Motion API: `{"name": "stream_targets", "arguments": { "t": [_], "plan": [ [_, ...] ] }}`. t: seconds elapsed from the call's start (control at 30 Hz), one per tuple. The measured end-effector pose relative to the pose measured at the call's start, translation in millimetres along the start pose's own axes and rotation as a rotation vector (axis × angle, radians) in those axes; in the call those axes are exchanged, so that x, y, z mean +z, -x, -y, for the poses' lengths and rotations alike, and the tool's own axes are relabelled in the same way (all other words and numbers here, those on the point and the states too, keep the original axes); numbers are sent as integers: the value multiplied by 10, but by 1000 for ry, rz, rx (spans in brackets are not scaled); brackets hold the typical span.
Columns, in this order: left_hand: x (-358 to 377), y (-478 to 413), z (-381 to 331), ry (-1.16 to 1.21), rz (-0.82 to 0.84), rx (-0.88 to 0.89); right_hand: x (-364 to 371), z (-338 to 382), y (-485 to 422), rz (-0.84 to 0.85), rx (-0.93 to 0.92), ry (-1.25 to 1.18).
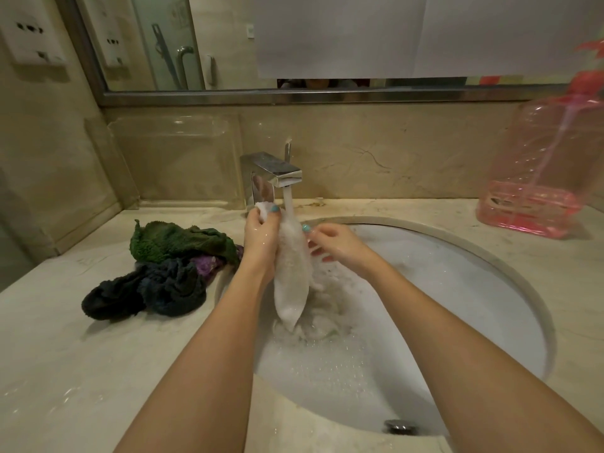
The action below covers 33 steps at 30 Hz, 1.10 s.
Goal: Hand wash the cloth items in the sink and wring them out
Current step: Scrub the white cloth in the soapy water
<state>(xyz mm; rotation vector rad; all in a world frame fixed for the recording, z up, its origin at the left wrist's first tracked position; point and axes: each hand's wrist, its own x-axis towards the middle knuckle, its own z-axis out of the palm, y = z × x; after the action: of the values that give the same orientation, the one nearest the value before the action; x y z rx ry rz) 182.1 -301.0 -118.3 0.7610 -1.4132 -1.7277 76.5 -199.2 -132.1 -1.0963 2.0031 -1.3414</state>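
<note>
Both forearms (209, 348) come up from the lower edge and meet over the sink (474, 289). The left hand (261, 238) has its fingers (273, 214) curled tight, and they pinch the bunched top end of a white cloth (292, 279) just in front of the faucet (274, 173). The right hand (338, 245) grips the same cloth from the other side, with its thumb laid on the fabric and the other fingers curled in against it. How far they wrap round cannot be told. Nails on both hands are painted teal.

The white cloth hangs lengthwise between the hands, directly under the running water stream (288, 199). Its lower tip reaches the foamy water (313, 371) in the basin, where something pale (322, 325) lies blurred under the suds. A metal fitting (397, 426) sits on the near wall of the sink.

On the marble countertop (65, 371) left of the basin lies a heap. A green towel (176, 238) is on top at the back, with a purple cloth (207, 266) beside it, and dark cloths (147, 294) are nearest the camera.

A clear acrylic stand (176, 158) leans at the back wall left of the faucet. A pink plastic jug (539, 178) with a pump stands at the far right. Above, the mirror (157, 44) is partly covered by white paper (340, 34), and a wall socket (32, 34) is mounted on the left wall.
</note>
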Motion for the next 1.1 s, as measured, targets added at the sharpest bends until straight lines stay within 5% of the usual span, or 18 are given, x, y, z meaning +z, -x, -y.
{"name": "stream_targets", "arguments": {
  "t": [0.07,0.2,0.27,0.4,0.6,0.7,0.87,1.1],
  "plan": [
    [5,10,-16,-7,30,15,64,12,3,97,-1,-37],
    [-4,14,-35,28,80,11,-57,16,-24,-52,-73,-122],
    [-7,28,-29,49,126,3,-102,32,-11,55,-42,-153],
    [18,60,-83,108,122,17,28,-23,-20,180,50,115],
    [-48,-2,-46,-27,60,56,-99,-52,-32,59,-26,-13],
    [-40,-2,-63,-378,-12,111,-178,-2,-35,-140,-88,-95],
    [-32,13,-101,-494,-77,69,-169,60,-33,-391,-221,11],
    [-123,156,-125,-434,338,-161,-57,142,-112,-505,-174,-10]
  ]
}}
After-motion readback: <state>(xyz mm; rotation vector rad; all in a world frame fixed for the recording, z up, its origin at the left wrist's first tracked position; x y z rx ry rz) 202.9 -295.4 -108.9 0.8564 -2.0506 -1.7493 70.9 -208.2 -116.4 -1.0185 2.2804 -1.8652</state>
